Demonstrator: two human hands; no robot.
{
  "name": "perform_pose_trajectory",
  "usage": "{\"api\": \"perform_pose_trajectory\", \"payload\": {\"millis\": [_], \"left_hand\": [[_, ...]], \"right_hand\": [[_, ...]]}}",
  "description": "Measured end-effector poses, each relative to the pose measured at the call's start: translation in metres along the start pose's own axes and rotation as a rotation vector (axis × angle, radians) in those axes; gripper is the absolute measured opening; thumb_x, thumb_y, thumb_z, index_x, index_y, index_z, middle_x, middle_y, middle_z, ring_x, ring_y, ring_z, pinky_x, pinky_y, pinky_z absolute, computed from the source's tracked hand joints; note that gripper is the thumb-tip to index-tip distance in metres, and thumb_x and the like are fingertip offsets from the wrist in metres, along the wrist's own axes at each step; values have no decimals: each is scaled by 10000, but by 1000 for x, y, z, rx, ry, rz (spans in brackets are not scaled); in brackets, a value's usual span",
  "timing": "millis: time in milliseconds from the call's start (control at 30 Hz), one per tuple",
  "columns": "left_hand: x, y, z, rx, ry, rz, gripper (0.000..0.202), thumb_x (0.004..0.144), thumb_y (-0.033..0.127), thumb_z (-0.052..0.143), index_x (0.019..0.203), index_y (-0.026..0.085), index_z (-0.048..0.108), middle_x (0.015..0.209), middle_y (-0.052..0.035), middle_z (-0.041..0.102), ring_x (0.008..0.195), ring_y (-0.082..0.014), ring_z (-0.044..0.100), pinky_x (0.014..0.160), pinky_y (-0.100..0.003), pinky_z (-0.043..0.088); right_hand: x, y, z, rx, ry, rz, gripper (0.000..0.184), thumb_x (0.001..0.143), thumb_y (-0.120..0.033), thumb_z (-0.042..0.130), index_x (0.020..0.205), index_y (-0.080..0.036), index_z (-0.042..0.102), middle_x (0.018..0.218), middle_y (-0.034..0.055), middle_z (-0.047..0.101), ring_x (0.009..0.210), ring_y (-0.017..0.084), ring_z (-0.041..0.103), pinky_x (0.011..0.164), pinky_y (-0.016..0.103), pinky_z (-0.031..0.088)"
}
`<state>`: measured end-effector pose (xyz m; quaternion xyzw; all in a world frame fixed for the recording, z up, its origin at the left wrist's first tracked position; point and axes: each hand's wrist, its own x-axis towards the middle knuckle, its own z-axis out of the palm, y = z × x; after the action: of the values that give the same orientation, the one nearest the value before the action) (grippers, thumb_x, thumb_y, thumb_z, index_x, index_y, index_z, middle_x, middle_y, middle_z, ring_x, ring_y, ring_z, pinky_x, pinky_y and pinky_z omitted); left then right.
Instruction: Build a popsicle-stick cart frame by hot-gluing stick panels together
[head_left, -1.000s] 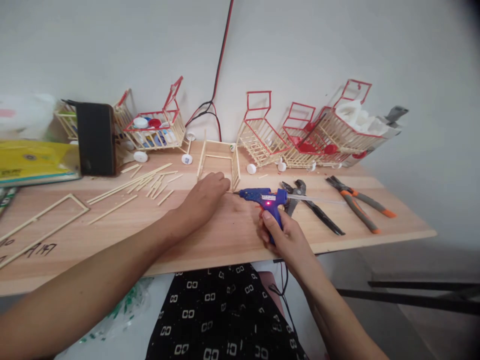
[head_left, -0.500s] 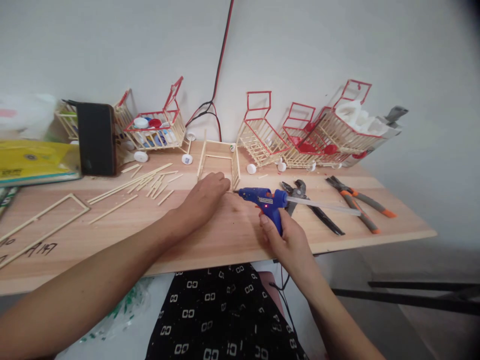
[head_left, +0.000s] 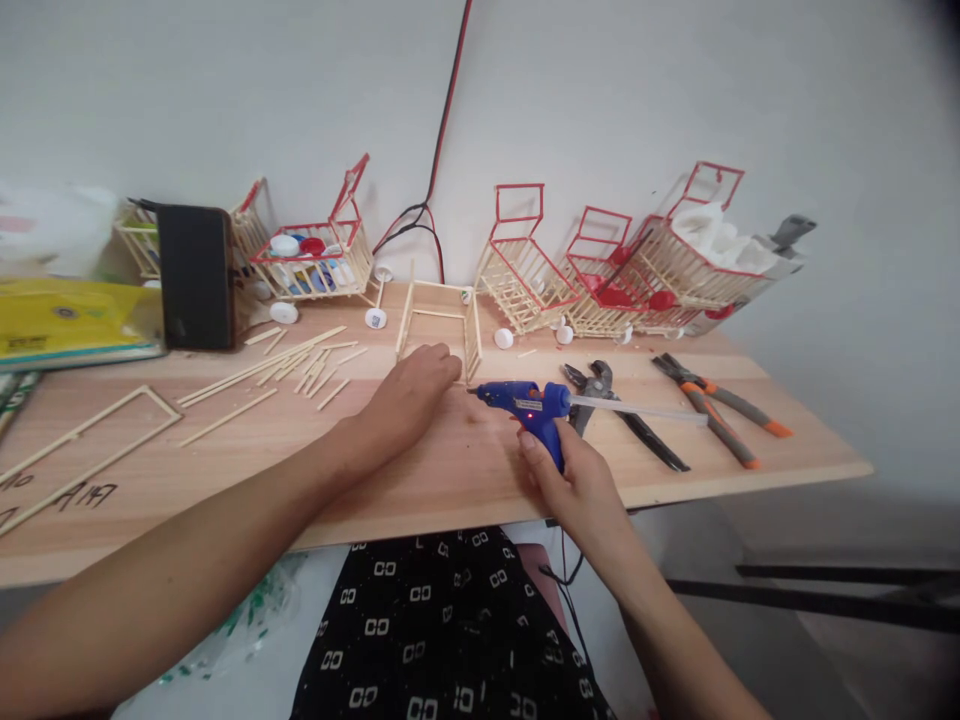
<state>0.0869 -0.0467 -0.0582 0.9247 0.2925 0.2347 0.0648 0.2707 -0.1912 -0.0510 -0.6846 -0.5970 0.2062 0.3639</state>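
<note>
A glue gun [head_left: 529, 398], blue with a lit red light and a clear glue stick out of its back, is in my right hand [head_left: 574, 470], whose fingers wrap its handle. Its nozzle points left, just by the near right corner of a small frame of thin wooden sticks [head_left: 472, 340]. My left hand [head_left: 420, 385] is closed at the near side of that frame, palm down, and hides its fingertips and part of the front edge. The frame stands on the wooden table [head_left: 450, 480] with side walls of sticks upright.
Loose sticks [head_left: 300, 365] and a stick rectangle [head_left: 142, 415] lie left. Behind stand a phone [head_left: 196, 278], a miniature cart with bottle caps [head_left: 311, 260] and several other red-trimmed carts [head_left: 525, 285]. Black-handled pliers [head_left: 630, 420] and orange-grey pliers [head_left: 720, 405] lie right.
The glue gun has dropped slightly and its nozzle has shifted a little down from the frame's corner. My left hand stays nearly in place at the frame.
</note>
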Motion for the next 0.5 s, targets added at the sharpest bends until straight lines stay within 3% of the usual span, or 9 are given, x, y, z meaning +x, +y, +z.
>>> {"api": "perform_pose_trajectory", "payload": {"millis": [500], "left_hand": [[-1, -1, 1, -1, -5, 4, 201, 946, 118, 411, 806, 150, 551, 821, -44, 538, 814, -189, 485, 724, -311, 372]], "right_hand": [[5, -2, 6, 53, 15, 32, 372, 919, -494, 450, 1055, -179, 594, 828, 64, 677, 678, 204, 607, 604, 293, 440]]}}
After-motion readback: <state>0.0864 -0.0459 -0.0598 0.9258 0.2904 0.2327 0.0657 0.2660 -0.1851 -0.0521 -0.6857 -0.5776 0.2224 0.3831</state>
